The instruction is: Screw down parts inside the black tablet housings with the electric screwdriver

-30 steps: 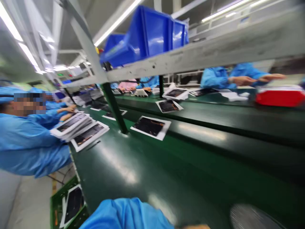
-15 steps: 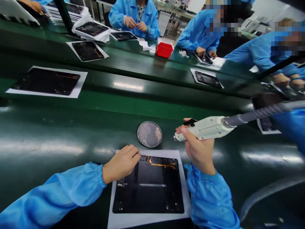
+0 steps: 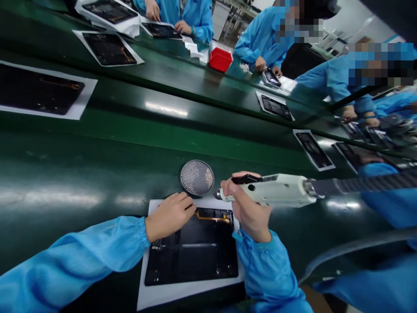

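A black flat panel (image 3: 195, 254) with an orange flex cable lies on a white sheet (image 3: 169, 296) on the green bench in front of me. My left hand (image 3: 169, 215) rests curled on the panel's upper left corner, fingers pressed together. My right hand (image 3: 247, 211) grips a white electric screwdriver (image 3: 276, 195) with a grey hose running off to the right. Its tip points left, just above the panel's top edge. A round metal screw tray (image 3: 196, 177) sits right beyond the panel, near the tip.
More black panels on white sheets (image 3: 39, 89) (image 3: 109, 48) (image 3: 276, 106) (image 3: 313, 149) lie along the green conveyor belt (image 3: 169, 130). Several people in blue coats work on the far side. A red box (image 3: 220, 59) stands there.
The view swung from up the line down to my bench, then shifted slightly. My right hand and screwdriver moved left, nearer the screw tray. My left hand stayed on the panel.
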Tool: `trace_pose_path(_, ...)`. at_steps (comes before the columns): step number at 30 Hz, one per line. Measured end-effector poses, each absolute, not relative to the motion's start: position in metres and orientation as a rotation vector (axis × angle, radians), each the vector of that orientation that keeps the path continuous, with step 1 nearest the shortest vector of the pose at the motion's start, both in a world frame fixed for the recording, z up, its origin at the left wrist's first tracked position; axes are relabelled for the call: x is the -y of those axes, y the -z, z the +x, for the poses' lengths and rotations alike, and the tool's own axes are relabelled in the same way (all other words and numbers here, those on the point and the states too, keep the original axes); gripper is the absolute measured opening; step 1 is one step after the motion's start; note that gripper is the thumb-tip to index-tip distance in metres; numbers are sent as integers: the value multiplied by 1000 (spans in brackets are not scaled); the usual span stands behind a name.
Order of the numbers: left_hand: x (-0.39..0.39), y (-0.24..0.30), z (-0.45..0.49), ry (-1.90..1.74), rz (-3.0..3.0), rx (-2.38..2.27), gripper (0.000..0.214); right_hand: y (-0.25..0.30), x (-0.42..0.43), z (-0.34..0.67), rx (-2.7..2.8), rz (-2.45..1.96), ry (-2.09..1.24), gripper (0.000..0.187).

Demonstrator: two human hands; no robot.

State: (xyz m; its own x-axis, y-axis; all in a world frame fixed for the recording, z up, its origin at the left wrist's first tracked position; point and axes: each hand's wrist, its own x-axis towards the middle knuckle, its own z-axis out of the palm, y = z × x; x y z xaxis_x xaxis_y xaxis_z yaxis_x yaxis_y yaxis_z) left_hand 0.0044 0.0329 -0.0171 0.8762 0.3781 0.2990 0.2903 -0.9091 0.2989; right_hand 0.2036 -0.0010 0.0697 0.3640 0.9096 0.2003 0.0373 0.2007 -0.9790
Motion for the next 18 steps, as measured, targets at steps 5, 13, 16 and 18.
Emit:
trace_pose_path(5,-33,16,8,-503,2835,-483,11,-68,16,188,1092,-1143,-868,18)
trace_pose_path(13,-23,7,4,-526,2919,-423,17,-52,26,177,1139,-1128,-970,19)
trace_pose_path(16,-18,5,0,-505,2857,-471,18,-47,27,177,1142,-1184,-965,19)
trace_pose_path(18,-16,4,-1,-490,2845,-482,19,-45,28,178,1133,-1251,-954,19)
